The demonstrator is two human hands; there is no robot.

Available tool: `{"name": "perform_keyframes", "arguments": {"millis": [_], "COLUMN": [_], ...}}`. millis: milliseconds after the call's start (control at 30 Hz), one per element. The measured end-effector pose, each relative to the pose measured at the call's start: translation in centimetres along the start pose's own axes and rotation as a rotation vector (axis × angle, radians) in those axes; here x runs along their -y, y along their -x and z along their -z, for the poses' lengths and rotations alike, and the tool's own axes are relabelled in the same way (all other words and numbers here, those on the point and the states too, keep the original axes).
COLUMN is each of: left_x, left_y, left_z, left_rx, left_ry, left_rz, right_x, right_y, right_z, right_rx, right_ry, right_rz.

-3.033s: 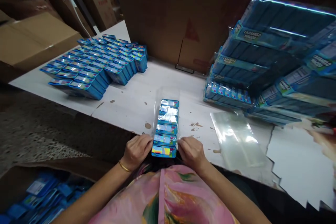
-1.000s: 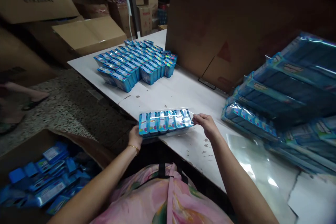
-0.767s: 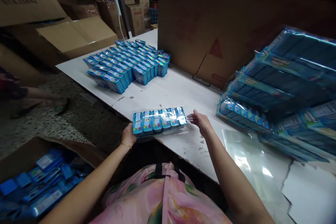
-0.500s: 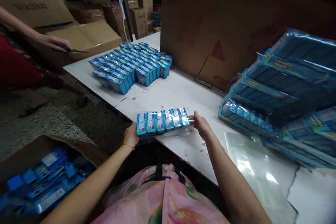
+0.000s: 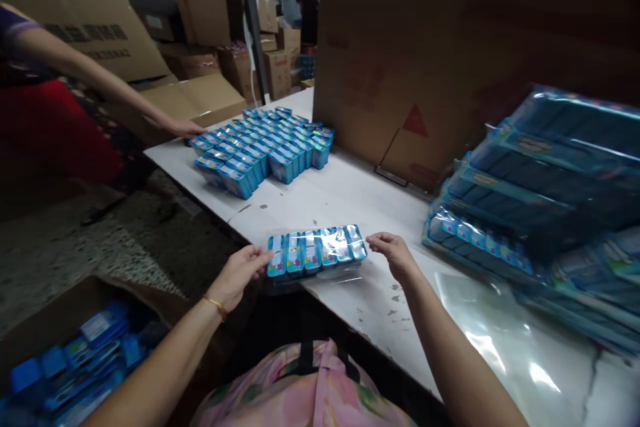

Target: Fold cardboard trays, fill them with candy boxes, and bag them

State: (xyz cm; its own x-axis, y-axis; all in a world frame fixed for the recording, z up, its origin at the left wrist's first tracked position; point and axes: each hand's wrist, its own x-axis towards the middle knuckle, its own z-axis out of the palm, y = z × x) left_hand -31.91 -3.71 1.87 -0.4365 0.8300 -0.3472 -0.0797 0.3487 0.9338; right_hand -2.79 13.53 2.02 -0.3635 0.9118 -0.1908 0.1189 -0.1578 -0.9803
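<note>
A row of several small blue boxes (image 5: 311, 251) lies in clear plastic wrap (image 5: 345, 275) at the table's front edge. My left hand (image 5: 241, 275), with a thin gold bracelet at the wrist, has its thumb and fingers closed at the left end of the row, on the wrap. At the opposite end, my right hand (image 5: 393, 252) is closed in a pinch on the edge of the wrap. The film between its fingertips is hard to make out.
Many similar blue boxes (image 5: 260, 150) stand grouped on the white table (image 5: 345, 190). Wrapped packs (image 5: 530, 173) are stacked at right, near clear sheets (image 5: 493, 310). A large carton (image 5: 380, 67) rises behind. A co-worker's hand (image 5: 187, 129) touches the group. An open carton (image 5: 45, 310) holds blue boxes.
My left hand has moved from the side of the row onto its left end. My right hand remains at the right end. The co-worker's hand has reached the grouped boxes.
</note>
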Motion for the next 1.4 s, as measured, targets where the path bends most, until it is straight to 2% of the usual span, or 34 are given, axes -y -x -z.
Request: {"name": "perform_keyframes", "arguments": {"millis": [167, 367, 533, 633, 800, 900, 967, 1067, 1167, 1300, 1400], "left_x": [0.0, -0.8, -1.6, -2.0, -2.0, -2.0, -2.4, -3.7, -5.7, -9.2, -12.9], "left_y": [-0.5, 0.2, 0.6, 0.8, 0.9, 0.7, 0.6, 0.8, 1.6, 2.1, 0.5], "left_z": [-0.1, 0.1, 0.4, 0.6, 0.6, 0.6, 1.1, 3.8, 8.8, 17.7, 24.5], "left_rx": [-0.024, -0.04, -0.038, -0.026, 0.015, -0.007, -0.008, -0.044, -0.145, -0.339, -0.525], "left_ry": [0.007, 0.142, 0.181, 0.154, 0.225, 0.212, 0.213, 0.26, 0.293, 0.303, 0.329], "left_rz": [-0.045, -0.066, -0.003, 0.0, 0.018, -0.025, -0.05, -0.093, -0.144, -0.251, -0.334], "right_x": [0.6, 0.2, 0.2, 0.1, 0.0, 1.0, 2.5, 5.9, 10.0, 15.8, 20.2], "right_y": [0.0, -0.3, -0.2, -0.3, -0.4, -0.6, -0.8, -1.7, -3.2, -7.2, -12.4], "right_z": [0.1, 0.1, 0.1, 0.5, 1.2, 0.9, -0.1, -3.4, -8.9, -19.3, -28.1], "right_rx": [0.046, 0.041, 0.036, 0.08, 0.152, 0.161, 0.166, 0.232, 0.343, 0.491, 0.578], "right_ry": [0.002, -0.081, -0.15, -0.076, 0.021, 0.095, 0.2, 0.323, 0.35, 0.264, 0.167], "right_rz": [0.002, -0.022, -0.075, -0.108, -0.124, -0.078, -0.037, 0.014, 0.075, 0.203, 0.282]}}
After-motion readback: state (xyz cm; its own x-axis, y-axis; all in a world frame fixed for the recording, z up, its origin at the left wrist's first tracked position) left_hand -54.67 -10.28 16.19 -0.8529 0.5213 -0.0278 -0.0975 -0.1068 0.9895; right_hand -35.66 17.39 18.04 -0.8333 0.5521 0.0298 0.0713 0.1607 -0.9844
